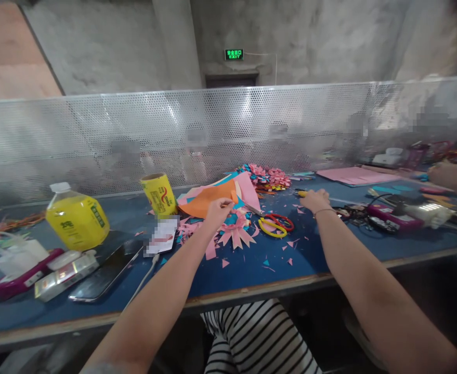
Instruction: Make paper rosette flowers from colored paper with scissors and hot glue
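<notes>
My left hand (219,210) is closed in a pinch at a small orange paper strip (234,197), above a heap of cut paper. Under it lie a large orange paper sheet (199,201) and a pink fringed paper flower (236,231). Scissors (274,226) with red and yellow handles rest just right of the flower. Further right, my right hand (315,199) is closed on a small yellow-and-black object (301,193), its kind hidden by the fingers. Behind the sheets sits a pile of pink and blue paper flowers (269,177).
A yellow jug (76,221), a yellow cardboard tube (159,195), a phone (105,272) and a cabled phone (161,236) stand or lie at left. Pink sheets (356,175) and a purple tool (395,217) are at right, near another person's hand (448,176). A perforated metal screen (228,124) borders the back.
</notes>
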Available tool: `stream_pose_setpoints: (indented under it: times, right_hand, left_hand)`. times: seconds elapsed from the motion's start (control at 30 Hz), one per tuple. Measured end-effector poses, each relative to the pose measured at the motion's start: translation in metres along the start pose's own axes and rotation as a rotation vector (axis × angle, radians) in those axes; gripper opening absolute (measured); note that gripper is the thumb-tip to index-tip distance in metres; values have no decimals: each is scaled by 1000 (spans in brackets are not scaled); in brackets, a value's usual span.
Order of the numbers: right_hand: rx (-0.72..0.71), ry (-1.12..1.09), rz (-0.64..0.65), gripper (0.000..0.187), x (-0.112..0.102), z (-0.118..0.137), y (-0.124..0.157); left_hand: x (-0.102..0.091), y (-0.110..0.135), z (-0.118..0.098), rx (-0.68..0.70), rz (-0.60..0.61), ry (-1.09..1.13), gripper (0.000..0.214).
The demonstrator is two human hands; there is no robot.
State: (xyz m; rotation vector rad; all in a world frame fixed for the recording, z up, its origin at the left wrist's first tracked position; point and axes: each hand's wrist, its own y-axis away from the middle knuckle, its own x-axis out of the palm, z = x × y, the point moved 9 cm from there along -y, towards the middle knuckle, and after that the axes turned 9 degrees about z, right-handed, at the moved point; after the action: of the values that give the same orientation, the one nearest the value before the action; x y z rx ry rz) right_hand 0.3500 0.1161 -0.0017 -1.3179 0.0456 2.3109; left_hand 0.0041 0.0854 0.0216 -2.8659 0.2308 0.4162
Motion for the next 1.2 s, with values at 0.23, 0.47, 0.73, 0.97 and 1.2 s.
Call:
stream_pose_setpoints:
  times: [0.23, 0.47, 0.73, 0.97, 1.2]
  right_hand:
    - [-601, -724, 444, 15, 50, 133, 58]
    - [-553, -1197, 647, 29, 76, 161, 93]
    - [-527, -1310, 626, 32, 76, 164, 97]
    - [-504, -1255, 590, 32, 77, 164, 99]
    - [-362, -1271, 557, 34, 78, 147, 83]
  left_hand:
    - [7, -3, 7, 5, 47, 131, 15]
    - [12, -4, 9, 18, 67, 159, 16]
    - [16, -4, 2, 35, 38, 208, 10]
    - [17, -5, 4, 52, 52, 163, 16]
    - [-22, -8, 1, 12, -102, -599, 24]
